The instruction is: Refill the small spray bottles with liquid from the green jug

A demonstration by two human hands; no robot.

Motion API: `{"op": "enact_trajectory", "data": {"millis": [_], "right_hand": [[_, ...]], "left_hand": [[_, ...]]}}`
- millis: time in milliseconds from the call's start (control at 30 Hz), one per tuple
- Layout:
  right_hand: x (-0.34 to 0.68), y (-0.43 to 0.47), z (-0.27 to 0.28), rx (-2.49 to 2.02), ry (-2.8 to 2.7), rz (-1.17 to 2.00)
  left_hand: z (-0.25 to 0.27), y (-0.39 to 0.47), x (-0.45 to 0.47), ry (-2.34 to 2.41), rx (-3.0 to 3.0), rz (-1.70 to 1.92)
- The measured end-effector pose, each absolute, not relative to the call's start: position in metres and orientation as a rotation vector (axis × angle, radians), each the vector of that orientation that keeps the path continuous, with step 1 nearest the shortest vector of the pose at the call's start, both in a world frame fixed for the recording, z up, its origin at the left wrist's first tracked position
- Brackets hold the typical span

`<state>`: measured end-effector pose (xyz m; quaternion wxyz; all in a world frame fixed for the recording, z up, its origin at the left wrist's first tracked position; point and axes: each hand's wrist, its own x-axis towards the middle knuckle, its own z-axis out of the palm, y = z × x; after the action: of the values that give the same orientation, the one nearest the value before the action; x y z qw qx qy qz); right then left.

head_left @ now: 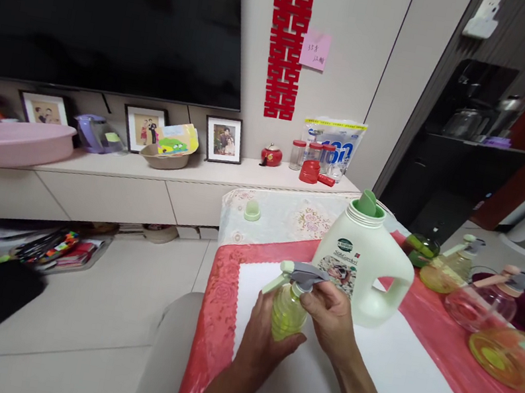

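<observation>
My left hand (263, 337) is wrapped round a small clear yellow-green spray bottle (288, 311), held upright above the white sheet. At its neck, the fingers of my right hand (330, 315) grip the grey and light-green trigger sprayer head (307, 275). Whether the head is screwed tight I cannot tell. Just behind my hands stands a large pale-green detergent jug (347, 247) with its mouth uncovered and a green spout (368, 204) showing inside. A light-green cap (253, 210) sits apart on the flowered cloth, to the left of the jug.
Several spray bottles stand along the table's right side, among them a pink one (481, 303) and a yellow one (446, 271). A red plastic cover (220, 297) lies under the white sheet (393, 379). Behind is a low cabinet (107, 191) with framed photos, a pink basin (14, 142) and jars.
</observation>
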<state>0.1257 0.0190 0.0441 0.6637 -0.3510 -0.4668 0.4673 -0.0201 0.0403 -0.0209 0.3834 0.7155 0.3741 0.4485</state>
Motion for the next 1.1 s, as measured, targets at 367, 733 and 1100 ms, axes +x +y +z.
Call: {"op": "enact_trajectory", "data": {"millis": [367,733,1100], "right_hand": [[0.12,0.019,0.05,-0.778,-1.072,1.08],[0.113,0.019,0.044,-0.735,-1.03,1.074],[0.121,0.018,0.033,-0.749,-1.09,1.044]], "left_hand": [[0.005,0.033,-0.028,0.951,1.814,1.04],[0.038,0.018,-0.038,1.016,1.876,1.1],[0.031,0.022,0.001,0.915,1.366,1.486]]}}
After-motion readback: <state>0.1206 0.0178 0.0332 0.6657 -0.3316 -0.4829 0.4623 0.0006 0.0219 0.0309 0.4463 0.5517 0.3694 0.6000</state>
